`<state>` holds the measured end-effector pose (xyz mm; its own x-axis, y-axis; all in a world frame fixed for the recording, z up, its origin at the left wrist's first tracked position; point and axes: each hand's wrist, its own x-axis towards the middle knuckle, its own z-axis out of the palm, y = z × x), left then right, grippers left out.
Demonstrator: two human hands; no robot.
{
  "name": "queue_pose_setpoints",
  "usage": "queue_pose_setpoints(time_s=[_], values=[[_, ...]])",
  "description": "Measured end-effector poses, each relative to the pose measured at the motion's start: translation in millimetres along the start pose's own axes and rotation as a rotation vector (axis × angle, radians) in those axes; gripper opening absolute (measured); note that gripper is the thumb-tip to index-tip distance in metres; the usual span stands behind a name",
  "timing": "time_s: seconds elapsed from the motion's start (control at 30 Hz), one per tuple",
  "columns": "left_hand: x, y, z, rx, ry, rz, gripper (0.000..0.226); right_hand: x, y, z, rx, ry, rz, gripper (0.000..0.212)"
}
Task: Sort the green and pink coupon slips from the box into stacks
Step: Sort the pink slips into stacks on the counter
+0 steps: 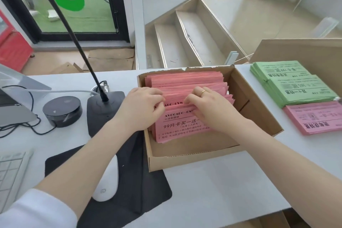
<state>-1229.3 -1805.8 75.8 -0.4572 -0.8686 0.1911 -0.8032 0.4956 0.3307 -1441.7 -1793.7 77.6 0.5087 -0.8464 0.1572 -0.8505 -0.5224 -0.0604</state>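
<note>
white counter (212,190) by a glass door, stairs beyond. on it a cardboard box (194,159), open on top, holds pink slips (185,79) standing on edge in a leaning row, printed faces toward the person; standing them this way lets the top edges be leafed through like a card file. no green seen among the slips in the box from this view. both hands are in the box at the middle of the row: left hand (142,107) has fingers curled over the top edges, thumb and fingertips pinching a few slips; right hand (209,105), ring on one finger, has fingers curled onto the edges just beside the left, seeming to part the row. so the grip of each hand is closed on slips, not empty; exactly how many each holds cannot be told. judgement: a bundle is being separated for lifting out. sorted piles sit right of the box, near at hand for the right arm: two green stacks (299,89), overlapping, and a pink stack (316,118) just in front of them, print turned away from the person. left of the box: microphone base (103,105), round black puck (62,111), mouse (107,181) on a black pad (148,181), all clear of the work.
</note>
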Motion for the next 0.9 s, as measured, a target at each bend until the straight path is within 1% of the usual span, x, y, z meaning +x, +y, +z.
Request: queue_pose_setpoints(time_s=[0.1, 0.2, 0.27, 0.3, 0.37, 0.4, 0.47, 0.53, 0.57, 0.6, 0.67, 0.7, 0.77, 0.8, 0.9], values=[[-1.6, 0.0, 1.4, 0.009, -0.01, -0.002, 0.064, -3.3, 1.9, 3.2, -0.035, 0.001, -0.041, 0.039], [-0.2, -0.6, 2.1, 0.039, -0.023, -0.01, 0.064, -4.0, 3.9, 5.0, -0.03, 0.019, -0.045, 0.041], [0.9, 0.3, 1.8, 0.061, -0.031, -0.008, 0.072, -4.0, 2.7, 4.8, -0.048, 0.035, -0.042, 0.036], [0.9, 0.3, 1.3, 0.067, -0.039, -0.006, 0.076, -4.4, 2.1, 4.8, -0.062, 0.009, -0.041, 0.031], [-1.9, 0.8, -0.3, 0.043, -0.054, 0.017, 0.079, -6.3, 1.3, 2.7, -0.103, -0.119, -0.039, 0.019], [-5.1, 2.4, -1.3, 0.002, -0.058, 0.039, 0.079, -8.2, 1.7, 1.8, -0.129, -0.182, -0.036, 0.014], [-13.7, 8.8, -4.9, -0.141, -0.101, 0.049, 0.074, -12.1, 1.1, -3.3, -0.153, -0.209, -0.041, 0.01], [-24.3, 20.0, -7.6, -0.323, -0.15, 0.019, 0.065, -17.9, 2.0, -9.1, -0.127, -0.107, -0.049, 0.008], [-29.1, 26.2, -7.0, -0.392, -0.122, 0.018, 0.058, -20.5, 2.9, -13.4, -0.092, -0.023, -0.067, 0.008], [-33.2, 32.6, -5.6, -0.422, -0.051, 0.021, 0.05, -23.2, 3.1, -19.4, -0.069, 0.04, -0.084, 0.009], [-40.1, 48.6, -6.3, -0.484, 0.148, 0.001, 0.03, -29.6, -0.4, -37.9, -0.003, 0.156, -0.097, 0.013], [-43.4, 58.4, -9.4, -0.543, 0.247, -0.034, 0.025, -33.9, -4.0, -48.7, 0.023, 0.192, -0.093, 0.015], [-49.6, 77.8, -16.6, -0.67, 0.403, -0.093, 0.033, -45.3, -10.7, -71.8, 0.069, 0.288, -0.08, 0.02], [-53.3, 87.7, -20.0, -0.743, 0.438, -0.112, 0.037, -53.0, -14.3, -85.0, 0.104, 0.335, -0.058, 0.022], [-71.1, 119.1, -25.4, -0.946, 0.459, -0.124, 0.037, -87.8, -16.9, -118.7, 0.13, 0.406, 0.005, 0.028]])
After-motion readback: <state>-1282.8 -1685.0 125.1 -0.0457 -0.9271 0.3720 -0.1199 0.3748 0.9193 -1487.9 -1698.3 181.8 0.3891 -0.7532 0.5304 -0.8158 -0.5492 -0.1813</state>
